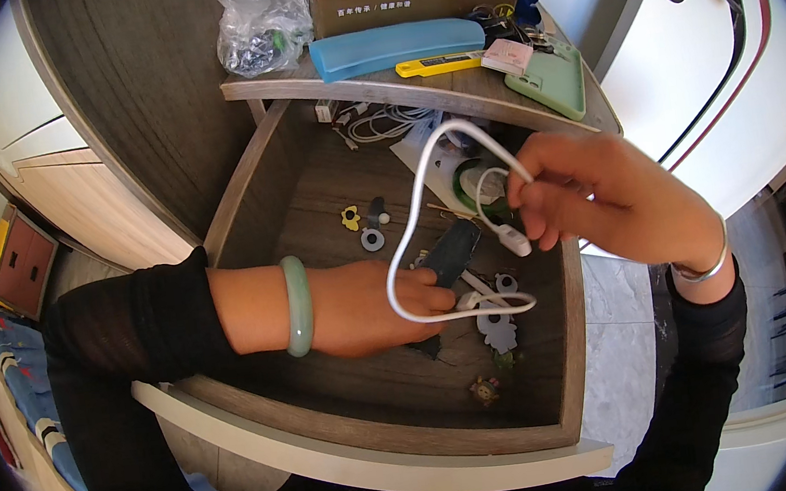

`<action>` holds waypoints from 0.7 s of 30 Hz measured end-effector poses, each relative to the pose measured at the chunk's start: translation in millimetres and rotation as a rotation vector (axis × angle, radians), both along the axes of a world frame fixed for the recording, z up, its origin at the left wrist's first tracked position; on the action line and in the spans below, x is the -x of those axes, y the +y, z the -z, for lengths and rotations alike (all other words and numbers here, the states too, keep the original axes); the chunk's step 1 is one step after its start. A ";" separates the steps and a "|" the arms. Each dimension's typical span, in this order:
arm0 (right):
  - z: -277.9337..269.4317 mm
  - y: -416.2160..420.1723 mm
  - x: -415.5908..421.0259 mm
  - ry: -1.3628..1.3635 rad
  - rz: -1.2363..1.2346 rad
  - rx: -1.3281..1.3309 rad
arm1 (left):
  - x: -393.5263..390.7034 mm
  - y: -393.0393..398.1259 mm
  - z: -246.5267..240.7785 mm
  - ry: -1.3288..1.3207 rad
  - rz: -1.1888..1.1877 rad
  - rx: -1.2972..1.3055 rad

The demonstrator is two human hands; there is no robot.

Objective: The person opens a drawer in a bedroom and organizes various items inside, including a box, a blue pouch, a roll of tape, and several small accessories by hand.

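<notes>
My right hand (579,191) holds a white cable (413,214) above the right side of an open wooden drawer (383,417). One loop hangs down to the left, and a small white plug (513,240) dangles beside the fingers. Down in the drawer, my left hand (378,305) has its fingers at a dark flat piece (453,253) and near the cable's other white end (469,300); whether it grips either is unclear. Around them lie a grey flower-shaped piece (497,332), a ring-like piece (372,239), a yellow flower-shaped piece (350,217) and a small figurine (485,390).
Coiled white cables (386,121) and a green bangle (462,183) lie towards the drawer's back. On the top above sit a blue case (399,47), a yellow utility knife (438,65), a green phone case (552,82), a large box (409,3) and a plastic bag (262,24).
</notes>
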State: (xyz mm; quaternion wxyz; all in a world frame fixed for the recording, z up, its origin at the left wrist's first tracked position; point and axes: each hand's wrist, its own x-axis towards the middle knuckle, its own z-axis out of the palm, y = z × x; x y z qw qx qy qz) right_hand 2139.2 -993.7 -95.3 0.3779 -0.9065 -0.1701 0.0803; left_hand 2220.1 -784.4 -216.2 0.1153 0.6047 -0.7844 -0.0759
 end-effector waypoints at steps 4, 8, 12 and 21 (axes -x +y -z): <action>-8.9 -5.0 0.8 -0.035 0.067 -0.102 | -1.3 -3.2 -5.5 -0.001 0.019 -0.074; -14.3 -9.5 -2.8 -0.093 0.098 -0.173 | 0.8 -3.7 -6.1 -0.028 0.003 -0.146; -20.8 -14.6 -15.4 -0.223 0.151 -0.239 | 2.1 -6.9 -7.9 -0.060 -0.017 -0.211; -44.1 -8.0 -73.4 -0.328 0.164 -0.382 | 1.8 -9.7 -9.4 -0.034 -0.087 -0.174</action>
